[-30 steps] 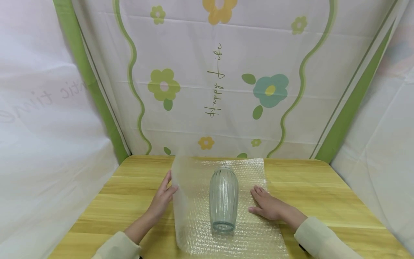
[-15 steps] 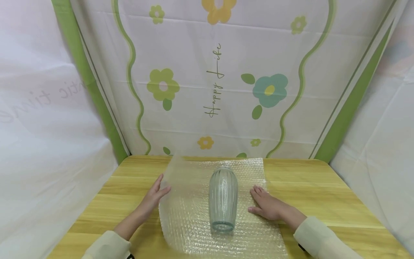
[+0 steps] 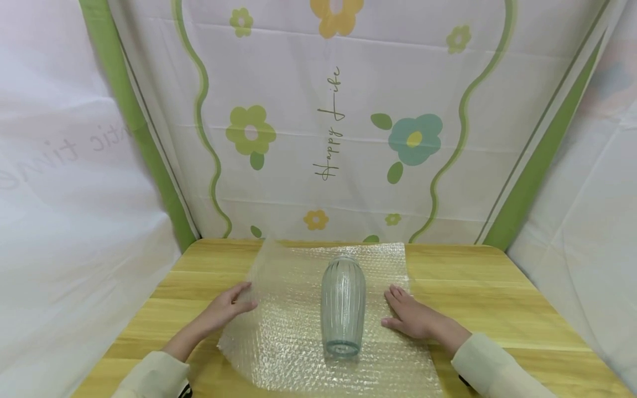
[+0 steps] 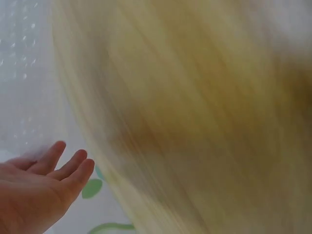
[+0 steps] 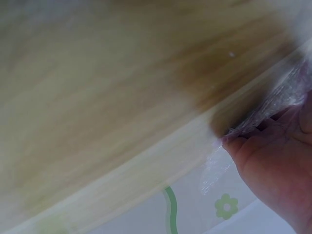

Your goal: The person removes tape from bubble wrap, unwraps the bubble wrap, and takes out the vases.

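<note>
A clear ribbed glass vase (image 3: 343,307) lies on its side on a sheet of bubble wrap (image 3: 288,342), its base toward me and its neck pointing away. My left hand (image 3: 224,308) is at the sheet's left edge, thumb and fingers apart, the part beside it standing a little off the table. In the left wrist view the fingers of the left hand (image 4: 56,180) extend in front of the wrap (image 4: 24,73). Flat on the wrap's right side rests my right hand (image 3: 410,316), to the right of the vase. The right wrist view shows the right hand (image 5: 273,151) along the wrap's edge.
The wooden table (image 3: 478,309) extends on both sides of the wrap. Behind it hangs a white cloth (image 3: 293,72) printed with flowers, and cloth walls with green trim (image 3: 149,149) close in left and right.
My left hand has moved left and toward me, and the left part of the bubble wrap has unfolded outward and down. The right hand and the vase have stayed put.
</note>
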